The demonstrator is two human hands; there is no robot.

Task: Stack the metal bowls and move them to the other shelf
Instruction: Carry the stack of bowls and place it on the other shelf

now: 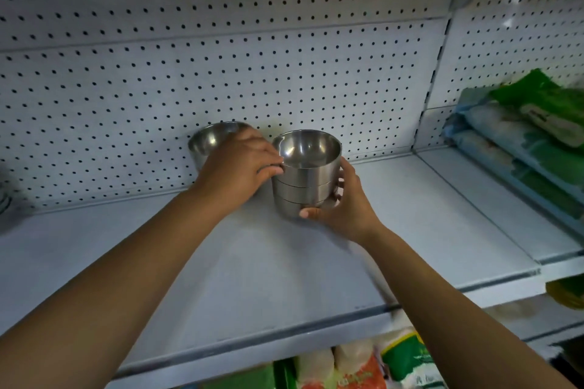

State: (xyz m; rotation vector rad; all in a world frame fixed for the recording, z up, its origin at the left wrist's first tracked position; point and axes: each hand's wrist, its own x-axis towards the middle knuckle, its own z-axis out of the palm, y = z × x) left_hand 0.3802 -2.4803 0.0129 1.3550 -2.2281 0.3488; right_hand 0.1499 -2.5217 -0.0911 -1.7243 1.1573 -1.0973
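1. Our stack of metal bowls (306, 180) is on the white shelf (252, 262)
2. Our right hand (341, 205) wraps its base, and our left hand (240, 167) grips its top
3. A single bowl (208, 139) sits behind our left hand

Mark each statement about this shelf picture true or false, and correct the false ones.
1. The right hand grips the stack. True.
2. The single bowl sits in the stack. False: it stands apart, behind the left hand.
3. The top bowl holds rice. False: it is empty.
4. Packets lie on the right shelf. True.
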